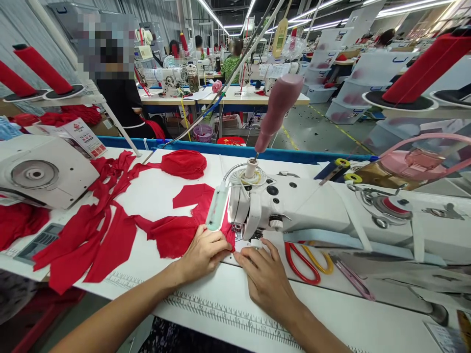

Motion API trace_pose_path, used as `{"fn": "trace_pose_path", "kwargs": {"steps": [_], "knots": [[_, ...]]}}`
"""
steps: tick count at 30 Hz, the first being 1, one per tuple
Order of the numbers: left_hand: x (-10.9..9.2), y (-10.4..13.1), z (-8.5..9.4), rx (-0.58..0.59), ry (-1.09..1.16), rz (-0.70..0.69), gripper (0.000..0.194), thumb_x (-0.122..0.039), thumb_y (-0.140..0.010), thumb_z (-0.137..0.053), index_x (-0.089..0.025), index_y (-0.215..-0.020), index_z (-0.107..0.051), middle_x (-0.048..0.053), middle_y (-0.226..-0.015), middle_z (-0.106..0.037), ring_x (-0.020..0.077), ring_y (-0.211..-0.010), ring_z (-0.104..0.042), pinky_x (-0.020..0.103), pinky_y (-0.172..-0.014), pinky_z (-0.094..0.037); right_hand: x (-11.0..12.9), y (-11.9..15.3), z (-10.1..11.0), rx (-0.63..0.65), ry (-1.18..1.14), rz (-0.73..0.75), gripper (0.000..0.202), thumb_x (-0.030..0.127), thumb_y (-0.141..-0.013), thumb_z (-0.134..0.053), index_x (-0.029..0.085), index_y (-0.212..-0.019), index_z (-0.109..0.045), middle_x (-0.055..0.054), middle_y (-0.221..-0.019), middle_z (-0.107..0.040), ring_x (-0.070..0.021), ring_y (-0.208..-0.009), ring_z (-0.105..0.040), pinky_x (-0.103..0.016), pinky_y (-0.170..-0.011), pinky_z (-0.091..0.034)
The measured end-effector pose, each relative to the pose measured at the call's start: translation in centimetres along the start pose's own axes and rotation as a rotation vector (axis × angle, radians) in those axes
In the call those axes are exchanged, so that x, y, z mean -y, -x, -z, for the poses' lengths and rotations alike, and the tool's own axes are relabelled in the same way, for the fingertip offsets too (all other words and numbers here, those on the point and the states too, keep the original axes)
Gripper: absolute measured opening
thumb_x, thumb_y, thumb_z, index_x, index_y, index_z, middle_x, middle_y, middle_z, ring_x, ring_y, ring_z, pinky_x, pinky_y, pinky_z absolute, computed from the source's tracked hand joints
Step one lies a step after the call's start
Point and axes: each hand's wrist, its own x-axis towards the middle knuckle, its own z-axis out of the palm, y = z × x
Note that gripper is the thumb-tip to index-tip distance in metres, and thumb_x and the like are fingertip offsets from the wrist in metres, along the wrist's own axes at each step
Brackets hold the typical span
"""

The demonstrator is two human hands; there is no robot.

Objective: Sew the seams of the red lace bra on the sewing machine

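Red fabric [177,236] lies on the sewing table and runs under the needle area of a white sewing machine [294,193]. My left hand [206,249] is closed on the fabric's near edge, its fingers curled and pressed together just left of the presser foot. Palm down on the machine bed, my right hand [265,279] has its fingers apart. Its leftmost fingertip touches or nearly touches the fabric's corner. A pale green plate [218,208] hangs at the machine head and hides part of the fabric. The needle tip is too small to make out.
Scissors with red handles [302,264] and pink tweezers [353,279] lie right of my right hand. More red pieces [110,240] spread leftward towards another machine [44,171]. A pink-handled tool [281,105] stands upright on the machine head. A person [116,98] sits beyond.
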Motion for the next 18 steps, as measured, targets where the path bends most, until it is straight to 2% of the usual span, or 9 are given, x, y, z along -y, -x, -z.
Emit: {"fn": "trace_pose_path", "kwargs": {"steps": [5, 11, 18], "knots": [[0.55, -0.27, 0.3, 0.024, 0.046, 0.009, 0.017, -0.021, -0.102, -0.048, -0.02, -0.094, -0.064, 0.0, -0.082, -0.064, 0.0143, -0.074, -0.054, 0.032, -0.074, -0.035, 0.0, -0.12, -0.16, -0.001, 0.056, 0.017, 0.047, -0.005, -0.076, -0.045, 0.017, -0.113, -0.065, -0.004, -0.098, -0.067, -0.0184, -0.079, -0.051, -0.051, -0.11, -0.025], [0.42, -0.33, 0.08, 0.033, -0.002, -0.021, 0.015, -0.019, -0.1, -0.048, -0.019, -0.099, -0.063, 0.004, -0.089, -0.065, 0.0176, -0.08, -0.056, 0.034, -0.076, -0.035, -0.08, -0.15, -0.27, -0.008, 0.106, 0.03, 0.048, -0.006, -0.075, -0.046, 0.015, -0.114, -0.065, -0.005, -0.097, -0.068, -0.0185, -0.076, -0.049, -0.052, -0.109, -0.025], [0.41, -0.4, -0.34, 0.013, -0.057, -0.07, 0.019, -0.015, -0.098, -0.045, -0.018, -0.091, -0.062, 0.004, -0.082, -0.063, 0.0176, -0.076, -0.055, 0.035, -0.077, -0.036, -0.11, -0.2, -0.23, -0.009, 0.137, 0.02, 0.051, -0.006, -0.073, -0.045, 0.016, -0.115, -0.066, -0.005, -0.096, -0.069, -0.0194, -0.076, -0.049, -0.051, -0.109, -0.026]]}}
